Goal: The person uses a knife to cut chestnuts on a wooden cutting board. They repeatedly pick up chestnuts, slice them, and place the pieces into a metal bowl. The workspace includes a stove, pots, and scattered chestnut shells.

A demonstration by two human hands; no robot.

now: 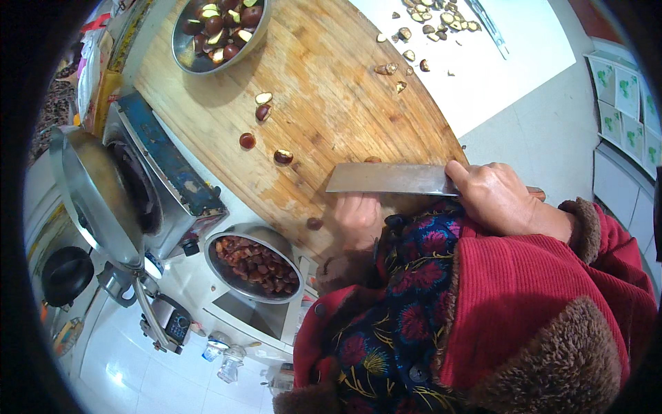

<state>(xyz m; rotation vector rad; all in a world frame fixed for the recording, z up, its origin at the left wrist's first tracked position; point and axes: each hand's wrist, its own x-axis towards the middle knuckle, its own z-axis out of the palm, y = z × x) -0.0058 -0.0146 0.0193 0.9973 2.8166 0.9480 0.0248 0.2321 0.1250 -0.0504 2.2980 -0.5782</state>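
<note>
My right hand (499, 196) grips a cleaver (393, 178) by the handle, its thumb against the blade's heel. The broad blade lies across the near part of a wooden cutting board (331, 98). Below the blade, my left hand (358, 215) rests on the board with its fingertips hidden by the steel. A sliver of a chestnut (372, 159) shows past the blade's upper edge; whether my left fingers touch it cannot be seen. Left of the blade lie several chestnuts, among them a cut one (283, 157), a dark one (247, 141) and one near my left wrist (314, 223).
A metal bowl (181, 57) of cut chestnuts stands on the board's far left. Another bowl (212, 259) holds brown pieces. A gas stove (170, 155) carries a wok (98, 191). Chestnut scraps (445, 20) and metal tongs (489, 28) lie on a white sheet (522, 67).
</note>
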